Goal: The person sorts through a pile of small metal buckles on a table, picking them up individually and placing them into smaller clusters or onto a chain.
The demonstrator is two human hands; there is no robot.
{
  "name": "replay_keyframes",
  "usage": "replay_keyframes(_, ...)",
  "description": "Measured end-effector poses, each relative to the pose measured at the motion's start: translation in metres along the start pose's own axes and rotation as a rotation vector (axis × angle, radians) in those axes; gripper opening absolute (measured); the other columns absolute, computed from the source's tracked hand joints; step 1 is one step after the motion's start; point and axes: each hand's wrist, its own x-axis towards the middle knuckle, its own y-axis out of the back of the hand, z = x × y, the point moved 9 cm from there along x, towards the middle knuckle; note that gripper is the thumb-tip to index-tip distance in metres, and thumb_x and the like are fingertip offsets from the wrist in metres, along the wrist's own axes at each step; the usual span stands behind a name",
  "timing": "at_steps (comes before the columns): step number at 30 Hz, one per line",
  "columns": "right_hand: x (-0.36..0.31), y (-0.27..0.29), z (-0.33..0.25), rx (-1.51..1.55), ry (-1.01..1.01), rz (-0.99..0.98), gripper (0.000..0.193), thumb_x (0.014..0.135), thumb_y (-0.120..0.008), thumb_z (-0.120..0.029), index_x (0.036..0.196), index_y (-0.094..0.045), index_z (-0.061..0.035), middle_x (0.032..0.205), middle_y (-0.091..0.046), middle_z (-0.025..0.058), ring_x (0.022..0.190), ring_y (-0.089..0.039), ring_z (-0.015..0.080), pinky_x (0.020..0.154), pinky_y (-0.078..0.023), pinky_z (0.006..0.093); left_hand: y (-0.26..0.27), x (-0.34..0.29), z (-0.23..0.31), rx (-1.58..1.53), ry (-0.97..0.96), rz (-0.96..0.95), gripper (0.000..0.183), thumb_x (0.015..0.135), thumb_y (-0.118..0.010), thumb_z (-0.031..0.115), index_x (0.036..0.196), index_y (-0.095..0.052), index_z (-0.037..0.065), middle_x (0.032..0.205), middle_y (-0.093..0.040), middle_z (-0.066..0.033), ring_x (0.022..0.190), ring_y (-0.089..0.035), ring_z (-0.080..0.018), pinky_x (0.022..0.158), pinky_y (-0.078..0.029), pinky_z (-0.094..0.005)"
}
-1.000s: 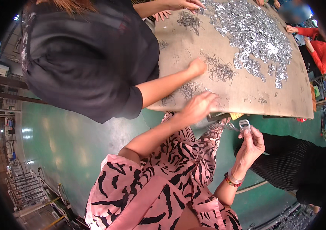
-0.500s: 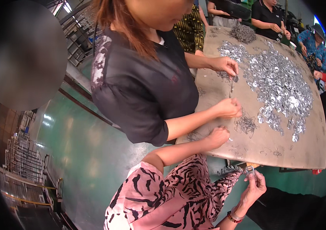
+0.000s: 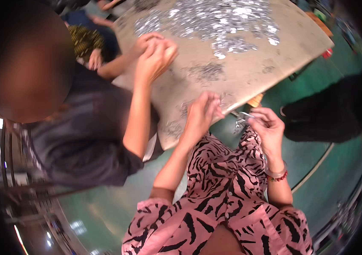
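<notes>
The broad, flat desk (image 3: 249, 72), topped with a worn, tan, board-like sheet stained with dark smudges, fills the upper middle of the view, and its near edge runs just above the person's hands. A wide heap of small shiny silver metal pieces (image 3: 219, 21) lies spread over the far part of the desk, glinting and irregular, well apart from both hands; thinner grey scatters of the same stuff sit closer to the near edge. Beyond the near edge the smooth green floor (image 3: 317, 170) shows below.

A co-worker in a dark grey matte top (image 3: 83, 144) stands at the left edge of the desk, both of that person's hands (image 3: 155, 55) bunched together over the surface.

The left hand (image 3: 202, 112) rests at the near edge of the desk, fingers curled in narrow, pinched toward the right hand; what it grips is too small to tell. The right hand (image 3: 268, 127), wearing a red beaded bracelet (image 3: 278, 177) at the wrist, hangs just off the near edge, fingertips closed on a small thin silver metal clip (image 3: 244, 115), which pokes out leftward between the two hands, just beside the left fingertips. Both forearms rise from a soft pink garment with black zebra stripes (image 3: 223, 199).
</notes>
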Motion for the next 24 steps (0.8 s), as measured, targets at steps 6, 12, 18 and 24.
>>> replay_keyframes(6,-0.007,0.013,-0.007,-0.012,0.001,0.123,0.016,0.078,-0.063,0.008,0.093,-0.061,0.0047,0.083,-0.063,0.0028,0.069,-0.058,0.0041,0.063,-0.047,0.0152,-0.057,-0.027,0.052,0.164,-0.352,-0.089,0.011,0.082,-0.061,0.001,0.092,-0.058,0.002,0.101,-0.054,-0.0118,0.096,-0.054,-0.022,0.082,-0.046,-0.0329)
replay_keyframes(12,-0.009,-0.002,-0.012,-0.026,0.08,0.077,0.014,0.077,-0.062,0.008,0.091,-0.06,0.0041,0.083,-0.06,0.0016,0.069,-0.056,0.0043,0.064,-0.047,0.0159,-0.052,-0.03,0.048,0.306,-0.412,0.091,0.011,0.079,-0.063,0.003,0.089,-0.058,0.004,0.105,-0.053,-0.0147,0.101,-0.051,-0.0286,0.088,-0.039,-0.0365)
replay_keyframes(18,-0.01,0.024,-0.017,-0.064,-0.015,0.226,0.015,0.077,-0.062,0.008,0.091,-0.06,0.0027,0.078,-0.059,0.0028,0.065,-0.056,0.0054,0.061,-0.048,0.0167,-0.082,-0.019,0.046,0.128,-0.389,-0.1,0.011,0.083,-0.059,0.004,0.091,-0.052,0.002,0.107,-0.054,-0.0131,0.101,-0.054,-0.0269,0.086,-0.042,-0.0327)
replay_keyframes(24,0.003,0.008,-0.015,-0.189,0.079,0.092,0.013,0.073,-0.066,0.009,0.084,-0.062,0.0033,0.086,-0.059,0.0042,0.075,-0.058,0.0081,0.064,-0.048,0.0187,-0.062,-0.012,0.036,0.127,-0.334,-0.004,0.008,0.084,-0.057,0.001,0.09,-0.052,0.001,0.105,-0.054,-0.0132,0.094,-0.055,-0.0225,0.081,-0.044,-0.0306)
